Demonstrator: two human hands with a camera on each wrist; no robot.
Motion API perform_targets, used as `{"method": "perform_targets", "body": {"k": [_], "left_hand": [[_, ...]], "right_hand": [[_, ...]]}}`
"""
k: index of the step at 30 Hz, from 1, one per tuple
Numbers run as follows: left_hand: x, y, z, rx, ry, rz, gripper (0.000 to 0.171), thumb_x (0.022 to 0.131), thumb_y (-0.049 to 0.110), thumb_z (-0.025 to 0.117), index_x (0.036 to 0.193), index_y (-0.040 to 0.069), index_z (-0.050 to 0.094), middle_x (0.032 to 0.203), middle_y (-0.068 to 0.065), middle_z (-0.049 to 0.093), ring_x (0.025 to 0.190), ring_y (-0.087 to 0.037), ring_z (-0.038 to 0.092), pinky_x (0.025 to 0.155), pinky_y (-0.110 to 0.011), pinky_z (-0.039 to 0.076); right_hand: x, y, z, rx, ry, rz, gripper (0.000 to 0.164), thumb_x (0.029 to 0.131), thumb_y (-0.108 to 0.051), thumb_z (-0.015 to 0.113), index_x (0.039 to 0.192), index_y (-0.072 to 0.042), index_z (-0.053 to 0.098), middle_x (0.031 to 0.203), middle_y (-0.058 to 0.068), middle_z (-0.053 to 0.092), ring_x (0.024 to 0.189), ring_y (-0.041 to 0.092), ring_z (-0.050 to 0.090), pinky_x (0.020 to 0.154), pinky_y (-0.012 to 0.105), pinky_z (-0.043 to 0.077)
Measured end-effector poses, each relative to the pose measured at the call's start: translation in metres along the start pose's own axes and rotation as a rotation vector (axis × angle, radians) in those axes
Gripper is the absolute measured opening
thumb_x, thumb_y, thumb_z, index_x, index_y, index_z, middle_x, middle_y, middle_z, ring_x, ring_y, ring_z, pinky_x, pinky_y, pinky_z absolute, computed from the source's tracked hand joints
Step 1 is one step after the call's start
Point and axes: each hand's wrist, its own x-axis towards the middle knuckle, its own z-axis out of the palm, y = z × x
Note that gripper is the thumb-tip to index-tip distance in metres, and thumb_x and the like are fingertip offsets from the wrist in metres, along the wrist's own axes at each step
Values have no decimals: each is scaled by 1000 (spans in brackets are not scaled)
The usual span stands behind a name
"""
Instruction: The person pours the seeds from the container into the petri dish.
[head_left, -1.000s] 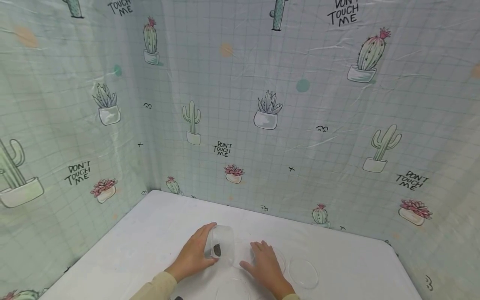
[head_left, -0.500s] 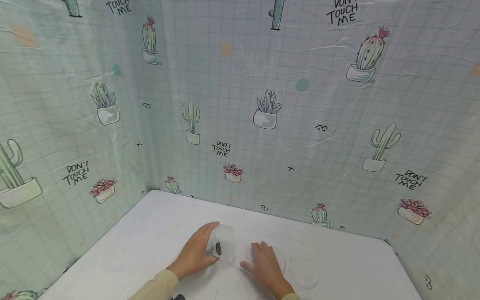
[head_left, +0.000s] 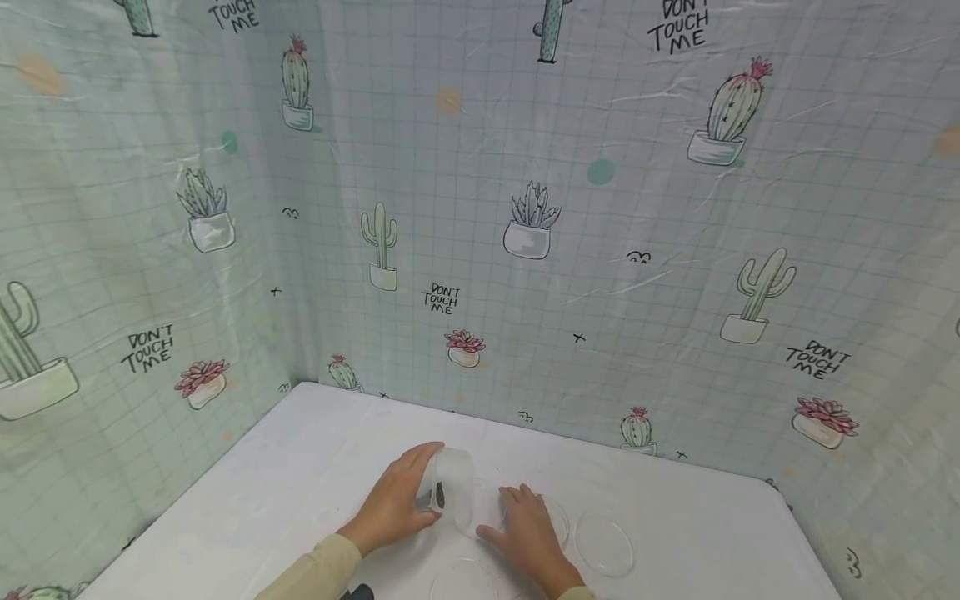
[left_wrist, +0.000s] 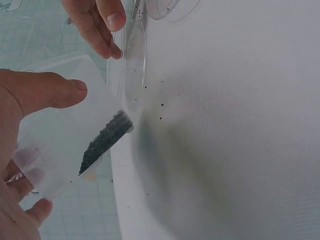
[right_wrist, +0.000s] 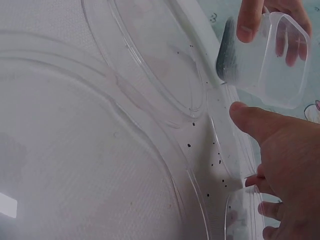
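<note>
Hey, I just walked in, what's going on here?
A person's left hand grips a translucent plastic container, held tilted, with dark granules gathered toward one side. Their right hand is by clear, round plastic pieces on the white tabletop; whether it touches one is unclear. A few small dark specks lie scattered on the tabletop.

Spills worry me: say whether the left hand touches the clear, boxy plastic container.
Touching: left wrist view shows the left hand gripping the container between thumb and fingers.

Cactus-print sheeting point(head_left: 480, 167) behind white table point(head_left: 712, 533)
</note>
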Motion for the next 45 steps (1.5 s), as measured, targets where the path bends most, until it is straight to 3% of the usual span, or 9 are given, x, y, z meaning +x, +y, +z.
{"method": "perform_targets", "body": {"k": [17,38,45], "left_hand": [[5,2,2,31,-28,27,95,58,27,84,139,19,34,139,1,42,128,-20,41,106,-45,37],[11,10,-2,40,-68,135,97,59,24,84,141,21,32,139,2,41,127,-19,42,106,-44,37],[12,7,2,62,-64,134,97,59,26,84,140,21,32,139,2,41,128,-17,41,107,-44,36]], "right_hand": [[0,0,-1,-22,-32,7,72,71,-56,66,120,-3,56,122,14,57,124,38,43,102,60,32],[0,2,-1,-45,-60,11,73,72,-57,65,121,-3,55,123,14,57,125,38,42,103,60,32],[1,1,-1,-68,-64,5,74,72,-57,65,121,-3,55,124,14,56,125,38,42,103,59,33]]}}
